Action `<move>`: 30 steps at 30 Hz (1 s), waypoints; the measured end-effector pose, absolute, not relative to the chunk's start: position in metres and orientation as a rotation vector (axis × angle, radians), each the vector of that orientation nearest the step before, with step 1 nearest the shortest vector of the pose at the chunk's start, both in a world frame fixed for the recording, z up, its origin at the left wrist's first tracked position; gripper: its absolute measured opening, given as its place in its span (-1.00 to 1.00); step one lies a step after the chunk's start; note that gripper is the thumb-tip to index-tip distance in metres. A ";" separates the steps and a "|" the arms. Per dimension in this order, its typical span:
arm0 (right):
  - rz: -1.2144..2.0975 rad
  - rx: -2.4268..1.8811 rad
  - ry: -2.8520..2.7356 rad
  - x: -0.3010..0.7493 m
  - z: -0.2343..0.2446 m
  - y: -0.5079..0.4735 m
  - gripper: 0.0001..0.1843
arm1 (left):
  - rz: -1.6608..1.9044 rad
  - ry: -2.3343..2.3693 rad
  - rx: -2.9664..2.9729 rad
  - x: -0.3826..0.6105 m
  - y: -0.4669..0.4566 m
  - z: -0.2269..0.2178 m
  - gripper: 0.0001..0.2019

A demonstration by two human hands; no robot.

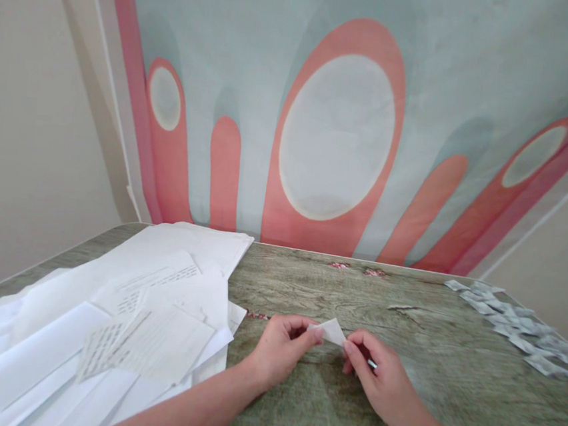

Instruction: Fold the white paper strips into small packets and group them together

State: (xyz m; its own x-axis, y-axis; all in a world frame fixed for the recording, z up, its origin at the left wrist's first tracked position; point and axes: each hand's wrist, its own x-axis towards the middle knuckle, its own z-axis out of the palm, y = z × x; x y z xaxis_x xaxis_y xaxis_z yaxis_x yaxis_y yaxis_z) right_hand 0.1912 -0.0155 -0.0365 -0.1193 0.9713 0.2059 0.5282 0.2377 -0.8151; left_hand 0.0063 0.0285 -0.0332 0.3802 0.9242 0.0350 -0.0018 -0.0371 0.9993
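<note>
A small folded piece of white paper (333,330) is pinched between both hands just above the table (402,345). My left hand (279,350) grips its left end with thumb and curled fingers. My right hand (383,376) grips its right end, fingers closed. Both hands hover near the table's middle, close to its front.
A loose heap of white sheets (117,324), some with handwriting, covers the table's left side. Several small folded paper pieces (519,323) lie along the right edge. A wall cloth with pink and white ovals (336,138) hangs behind the table.
</note>
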 end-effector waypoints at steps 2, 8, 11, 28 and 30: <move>0.755 -1.406 -1.745 0.192 -0.038 -0.014 -0.73 | 0.937 0.912 1.423 0.006 0.028 -0.032 -0.72; 0.746 -1.430 -1.731 0.193 -0.040 -0.013 -0.70 | 0.939 0.947 1.510 0.005 0.027 -0.030 -0.70; 0.731 -1.440 -1.726 0.193 -0.040 -0.013 -0.68 | 0.954 0.947 1.540 0.006 0.026 -0.032 -0.68; 0.784 -1.396 -1.689 0.194 -0.047 -0.012 -0.74 | 0.843 0.975 1.354 0.000 0.031 -0.025 -0.49; 0.787 -1.392 -1.695 0.194 -0.047 -0.013 -0.74 | 0.838 0.967 1.372 0.000 0.031 -0.024 -0.50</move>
State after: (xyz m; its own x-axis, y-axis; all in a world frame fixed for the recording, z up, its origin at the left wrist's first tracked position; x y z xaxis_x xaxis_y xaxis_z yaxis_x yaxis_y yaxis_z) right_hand 0.1941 -0.0126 -0.0468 -0.0859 0.9786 0.1869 0.4890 0.2048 -0.8479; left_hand 0.0001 0.0312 -0.0244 0.3948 0.9163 -0.0665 0.0640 0.0447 0.9969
